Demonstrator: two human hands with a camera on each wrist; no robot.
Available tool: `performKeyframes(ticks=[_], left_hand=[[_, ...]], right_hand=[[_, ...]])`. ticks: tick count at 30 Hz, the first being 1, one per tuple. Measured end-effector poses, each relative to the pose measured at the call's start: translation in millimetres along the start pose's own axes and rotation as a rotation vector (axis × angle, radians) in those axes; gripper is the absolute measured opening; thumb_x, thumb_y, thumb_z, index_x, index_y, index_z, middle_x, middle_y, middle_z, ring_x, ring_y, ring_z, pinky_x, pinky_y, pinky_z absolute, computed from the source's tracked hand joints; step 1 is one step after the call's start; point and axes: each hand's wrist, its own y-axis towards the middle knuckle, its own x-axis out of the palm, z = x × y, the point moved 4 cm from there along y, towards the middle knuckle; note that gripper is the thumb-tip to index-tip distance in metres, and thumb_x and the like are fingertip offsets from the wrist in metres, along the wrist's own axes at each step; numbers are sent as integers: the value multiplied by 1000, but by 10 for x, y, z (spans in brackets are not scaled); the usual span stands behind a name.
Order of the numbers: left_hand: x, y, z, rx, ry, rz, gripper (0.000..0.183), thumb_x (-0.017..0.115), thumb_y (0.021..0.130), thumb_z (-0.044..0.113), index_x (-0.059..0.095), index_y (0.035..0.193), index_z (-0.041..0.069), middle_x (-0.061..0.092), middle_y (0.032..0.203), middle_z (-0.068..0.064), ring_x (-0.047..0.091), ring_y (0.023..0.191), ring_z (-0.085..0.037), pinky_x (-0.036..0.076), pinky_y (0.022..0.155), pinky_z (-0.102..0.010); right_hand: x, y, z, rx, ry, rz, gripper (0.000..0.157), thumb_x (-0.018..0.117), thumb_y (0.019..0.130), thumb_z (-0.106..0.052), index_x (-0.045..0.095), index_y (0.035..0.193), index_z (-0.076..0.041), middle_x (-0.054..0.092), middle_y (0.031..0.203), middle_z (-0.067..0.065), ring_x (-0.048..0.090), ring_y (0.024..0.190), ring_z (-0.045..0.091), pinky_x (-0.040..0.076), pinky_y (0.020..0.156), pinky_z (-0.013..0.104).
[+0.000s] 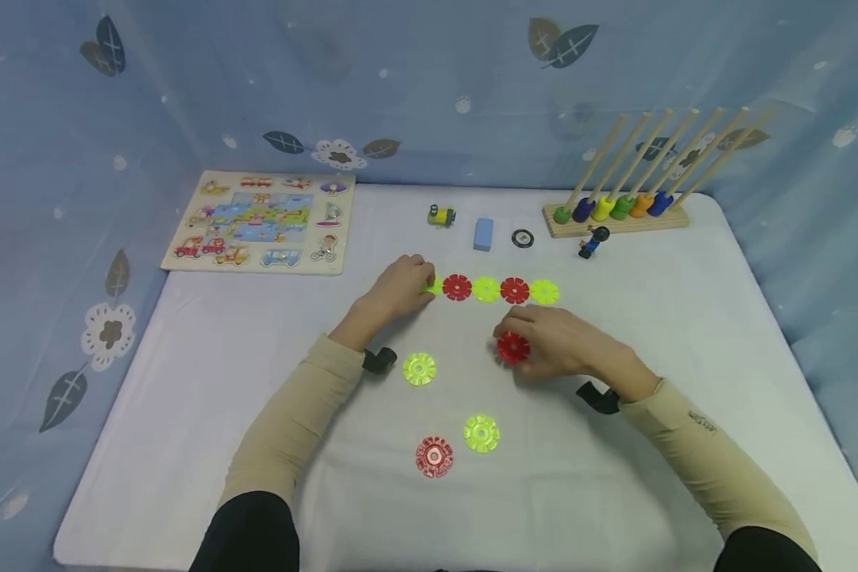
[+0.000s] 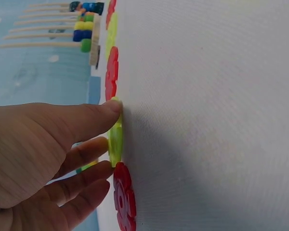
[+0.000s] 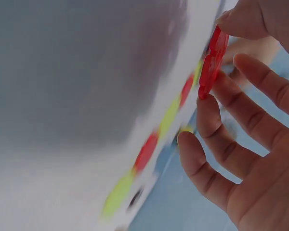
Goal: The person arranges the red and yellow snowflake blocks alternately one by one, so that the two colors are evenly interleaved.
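My left hand (image 1: 398,287) is at the left part of a row of notched plastic discs, red and yellow-green by turns. Its thumb and fingers pinch a yellow-green disc (image 2: 115,144) at the edges. Below that in the left wrist view lies another red disc (image 2: 124,199), hidden under the hand from the head camera. Nearer the body than the row, my right hand (image 1: 561,342) holds a red disc (image 1: 512,348) by its edge between thumb and fingertips, raised off the cloth. The row's right end is a yellow-green disc (image 1: 544,291).
Loose on the white cloth lie two yellow-green discs (image 1: 419,369) and a red disc (image 1: 434,457). Behind the row are a toy train piece (image 1: 441,215), blue block (image 1: 483,234), black ring (image 1: 523,238) and small figure (image 1: 593,241). A puzzle board (image 1: 257,258) and peg rack (image 1: 565,229) stand farther back.
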Motion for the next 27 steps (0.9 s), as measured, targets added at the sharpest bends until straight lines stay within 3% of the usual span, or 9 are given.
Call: performKeyframes(ticks=[6,14,20,27], left_hand=[[-2,-94,-89,-21,2,15,23,69,89,22,65,105,6,63,108,-9,56,102,-25,48,94,-37],[-6,-117,-57,5,-14,18,22,69,89,20,65,105,5,64,107,-10,57,102,-26,48,93,-38],[-1,-88,-1,15,-16,24,22,70,89,20,65,105,5,64,106,-10,57,101,-26,49,92,-37],[-14,-40,36,33,-8,31,22,70,89,20,65,105,5,64,106,-10,58,101,-25,49,92,-37]], right_hand=[[-131,-162,487,152,-8,47,48,82,70,-24,65,113,-15,63,114,4,60,97,19,56,83,40],[-158,-295,948,350,-10,-10,47,81,72,-24,66,115,-13,63,117,9,60,101,26,55,83,48],[-163,-326,1176,403,4,-49,49,79,72,-20,64,118,-12,62,118,12,58,103,29,54,84,51],[-221,-277,1258,407,15,-47,48,77,73,-20,64,119,-13,62,119,13,58,103,29,52,85,50]])
